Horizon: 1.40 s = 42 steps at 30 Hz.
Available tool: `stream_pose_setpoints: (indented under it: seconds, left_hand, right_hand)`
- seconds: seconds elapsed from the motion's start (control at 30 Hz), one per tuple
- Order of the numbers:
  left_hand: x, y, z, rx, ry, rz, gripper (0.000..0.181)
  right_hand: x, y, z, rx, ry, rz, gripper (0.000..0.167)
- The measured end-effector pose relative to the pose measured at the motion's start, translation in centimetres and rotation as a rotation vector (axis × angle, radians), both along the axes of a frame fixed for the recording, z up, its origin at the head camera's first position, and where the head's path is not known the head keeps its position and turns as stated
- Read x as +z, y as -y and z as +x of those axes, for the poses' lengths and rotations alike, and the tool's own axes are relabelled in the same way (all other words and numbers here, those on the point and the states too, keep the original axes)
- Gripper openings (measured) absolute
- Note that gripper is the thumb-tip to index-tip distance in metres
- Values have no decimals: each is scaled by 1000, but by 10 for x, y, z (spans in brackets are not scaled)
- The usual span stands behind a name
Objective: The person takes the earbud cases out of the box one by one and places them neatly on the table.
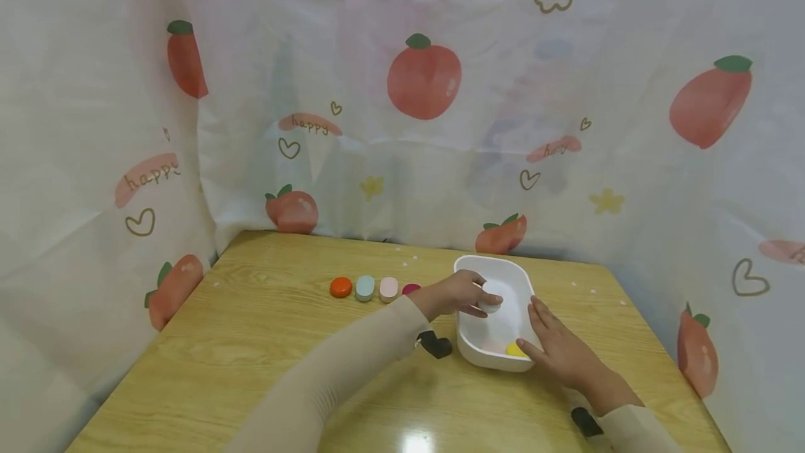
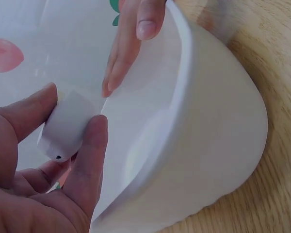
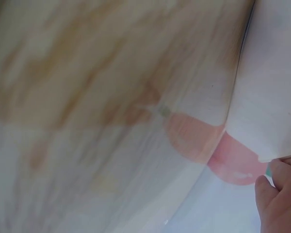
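My left hand (image 1: pixel 464 292) reaches into a white tub (image 1: pixel 463 341) and pinches a small white rounded case (image 1: pixel 490 297) between thumb and fingers. Close up in the left wrist view, the case (image 2: pixel 68 124) has smooth sides and a tiny dark dot near its lower end. My right hand (image 1: pixel 569 355) lies along the tub's right side, its fingers fairly straight against the rim and its thumb over the near corner. A yellow piece (image 1: pixel 516 349) sits in that corner of the tub, partly covered by the thumb. The right wrist view shows only part of the right hand (image 3: pixel 281 199).
Left of the tub stands a row of small rounded pieces: orange (image 1: pixel 341 287), mint (image 1: pixel 365 289), pale pink (image 1: pixel 388 289) and dark red (image 1: pixel 411 289), the last partly behind my left wrist. A printed curtain (image 1: pixel 352 75) encloses the wooden table (image 1: pixel 264 341).
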<state>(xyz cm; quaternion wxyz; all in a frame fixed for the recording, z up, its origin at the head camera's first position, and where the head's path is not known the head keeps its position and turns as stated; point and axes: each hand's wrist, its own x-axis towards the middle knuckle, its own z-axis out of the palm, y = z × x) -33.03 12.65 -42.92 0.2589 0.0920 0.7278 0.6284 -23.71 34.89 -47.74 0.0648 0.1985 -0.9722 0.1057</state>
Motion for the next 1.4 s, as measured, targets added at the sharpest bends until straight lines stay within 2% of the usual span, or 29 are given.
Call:
stream_pose_setpoints:
  seconds: [0.23,0.5,0.77,0.97,1.4]
  left_hand:
    - [2,13,-6,6,19,37,55]
    - [3,31,-10,-24,18,56,57]
    - [5,47,-9,-29,12,41,54]
    - [-4,60,-13,-51,19,108,34]
    - [-19,88,-11,-33,22,99,30]
  right_hand:
    - [2,0,1,-3,15,-1,81]
    - [3,1,0,-5,11,-1,81]
    - [2,0,0,-10,15,9,81]
    - [3,0,0,-4,8,7,81]
    - [7,1,1,2,11,16,82]
